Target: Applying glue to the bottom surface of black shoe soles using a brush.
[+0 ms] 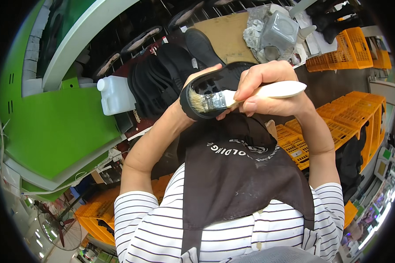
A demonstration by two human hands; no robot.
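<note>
My left hand (200, 74) holds a black shoe sole (219, 81) from behind, its hollow inner face turned toward me, fingers curled over the upper rim. My right hand (267, 90) grips the pale wooden handle of a flat paintbrush (250, 94). The brush's metal ferrule and light bristles (198, 101) rest against the near left rim of the sole. Both forearms rise from striped sleeves over a dark brown apron (241, 175).
A stack of black soles (162, 81) lies behind the hands beside a white plastic jug (116, 94). A grey canister (278, 30) sits on a cardboard-covered surface. Orange plastic crates (351, 118) stand right and lower left. A green machine housing (52, 127) fills the left.
</note>
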